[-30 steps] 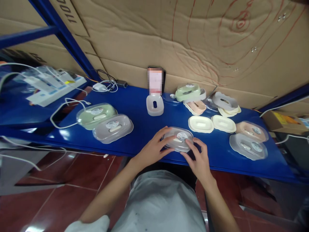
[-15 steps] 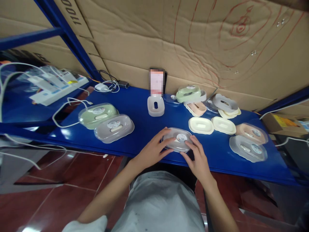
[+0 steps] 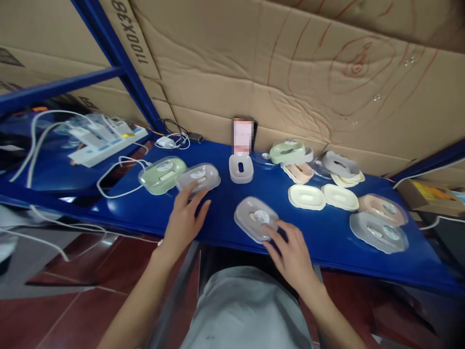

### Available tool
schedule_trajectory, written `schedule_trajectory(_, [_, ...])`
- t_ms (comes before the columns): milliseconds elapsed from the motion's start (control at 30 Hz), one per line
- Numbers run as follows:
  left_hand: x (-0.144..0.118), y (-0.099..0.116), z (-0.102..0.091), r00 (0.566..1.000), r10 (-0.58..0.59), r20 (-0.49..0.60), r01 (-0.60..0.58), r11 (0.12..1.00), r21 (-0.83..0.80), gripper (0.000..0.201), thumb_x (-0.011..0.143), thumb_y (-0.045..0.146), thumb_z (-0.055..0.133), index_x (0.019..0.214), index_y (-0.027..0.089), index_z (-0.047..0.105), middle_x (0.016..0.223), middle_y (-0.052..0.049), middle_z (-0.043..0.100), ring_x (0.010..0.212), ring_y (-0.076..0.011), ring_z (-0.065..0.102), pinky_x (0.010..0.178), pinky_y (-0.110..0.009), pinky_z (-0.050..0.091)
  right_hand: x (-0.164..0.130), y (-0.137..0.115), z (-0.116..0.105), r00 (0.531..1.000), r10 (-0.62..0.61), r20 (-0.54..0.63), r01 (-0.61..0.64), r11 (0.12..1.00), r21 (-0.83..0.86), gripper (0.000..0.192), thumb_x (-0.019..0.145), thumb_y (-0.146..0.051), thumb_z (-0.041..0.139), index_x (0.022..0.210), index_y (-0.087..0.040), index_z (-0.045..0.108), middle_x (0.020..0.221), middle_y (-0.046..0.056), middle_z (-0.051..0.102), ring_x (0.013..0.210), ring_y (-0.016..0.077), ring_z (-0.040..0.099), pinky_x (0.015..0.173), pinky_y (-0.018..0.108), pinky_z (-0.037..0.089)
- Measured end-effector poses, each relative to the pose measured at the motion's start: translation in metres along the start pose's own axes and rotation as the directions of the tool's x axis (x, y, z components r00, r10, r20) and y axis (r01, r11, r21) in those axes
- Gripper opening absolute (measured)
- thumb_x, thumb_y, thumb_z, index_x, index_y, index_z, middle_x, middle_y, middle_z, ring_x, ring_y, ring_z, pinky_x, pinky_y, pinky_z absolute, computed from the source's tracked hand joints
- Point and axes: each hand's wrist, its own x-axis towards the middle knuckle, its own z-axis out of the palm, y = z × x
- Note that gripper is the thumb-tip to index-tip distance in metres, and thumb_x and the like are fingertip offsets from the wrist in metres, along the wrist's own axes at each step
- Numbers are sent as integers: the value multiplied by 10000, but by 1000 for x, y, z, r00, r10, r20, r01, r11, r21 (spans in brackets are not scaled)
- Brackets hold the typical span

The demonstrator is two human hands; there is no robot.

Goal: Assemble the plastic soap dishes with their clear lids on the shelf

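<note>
My left hand (image 3: 186, 213) rests its spread fingertips on the clear lid of a pale lilac soap dish (image 3: 210, 179); the thumb is apart. A green lidded soap dish (image 3: 162, 177) sits just left of it. At the table's front, my right hand (image 3: 288, 245) grips the right corner of another lilac-grey soap dish (image 3: 250, 220), fingers over its lid and thumb at the near edge. That dish lies at a slant, with a round sticker on its lid. Behind it is an uncovered pale dish (image 3: 241, 178) with a dark slot.
On the blue table (image 3: 214, 218), two cream trays (image 3: 307, 197) lie right of centre. Stacked dish parts (image 3: 288, 151) stand behind. Peach (image 3: 383, 208) and grey (image 3: 379, 232) lidded dishes are at right. A phone (image 3: 243, 135) leans on cardboard; a power strip (image 3: 109, 145) is at left.
My left hand has left the middle dish and gone left to the lilac one, which now sits farther back and right beside the green dish. The middle dish has turned under my right hand.
</note>
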Motion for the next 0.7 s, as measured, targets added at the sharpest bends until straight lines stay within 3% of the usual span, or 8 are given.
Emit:
schedule_trajectory(100, [20, 4, 4, 996, 55, 75, -43, 988, -150, 491, 1125, 348, 474, 1604, 237, 473, 1761, -149, 305, 1631, -346, 344, 1280, -556, 418, 23, -20, 12, 991, -118, 60, 118, 993, 2, 401, 1065, -269, 607, 1466, -273, 635, 1381, 138, 684, 1234, 319, 677, 1000, 513, 618])
schedule_trajectory(200, [16, 14, -1, 992, 125, 26, -118, 976, -181, 492, 1123, 308, 469, 1614, 285, 452, 1753, -131, 338, 1640, -326, 332, 1298, -570, 384, 57, -15, 25, 967, -229, 108, 231, 973, -7, 487, 1081, -253, 561, 1568, -258, 536, 1558, 122, 608, 1398, 277, 618, 1160, 480, 547])
schedule_trajectory(267, [4, 21, -2, 979, 206, 12, -202, 969, -144, 477, 1097, 308, 542, 1572, 297, 505, 1717, -137, 411, 1617, -343, 375, 1297, -608, 361, 86, 4, 29, 965, -237, 116, 242, 970, -30, 532, 1095, -279, 538, 1620, -229, 467, 1651, 112, 530, 1505, 254, 534, 1260, 465, 453])
schedule_trajectory(367, [-11, 29, 2, 958, 284, 41, -282, 959, -38, 420, 1028, 333, 687, 1445, 314, 639, 1627, -130, 547, 1530, -372, 503, 1303, -671, 283, 131, 54, 23, 991, -116, 67, 122, 988, -94, 528, 1111, -247, 467, 1636, -192, 442, 1685, 136, 482, 1576, 310, 439, 1307, 583, 332])
schedule_trajectory(500, [-14, 27, 13, 979, 199, 38, -202, 975, 97, 442, 1030, 255, 660, 1462, 347, 646, 1596, -125, 592, 1478, -385, 561, 1286, -732, 226, 178, 136, 5, 993, 93, -71, -104, 982, -159, 566, 1071, -276, 520, 1615, -133, 457, 1725, 233, 372, 1610, 427, 330, 1274, 734, 224])
schedule_trajectory(600, [-10, 27, 20, 995, 97, -17, -93, 982, 165, 525, 1026, 259, 660, 1543, 307, 576, 1688, -184, 462, 1547, -452, 457, 1246, -790, 227, 192, 184, -1, 941, 323, -103, -333, 936, -111, 853, 970, -427, 696, 1674, -113, 328, 1699, 297, 366, 1559, 462, 386, 1210, 707, 348])
schedule_trajectory(700, [-8, 36, 24, 996, 70, -56, -60, 984, 170, 505, 1017, 242, 667, 1517, 274, 597, 1704, -206, 420, 1560, -460, 431, 1245, -768, 257, 186, 209, 1, 910, 409, -67, -413, 909, -55, 1036, 896, -520, 772, 1685, -75, 269, 1587, 319, 481, 1459, 443, 493, 1154, 621, 441])
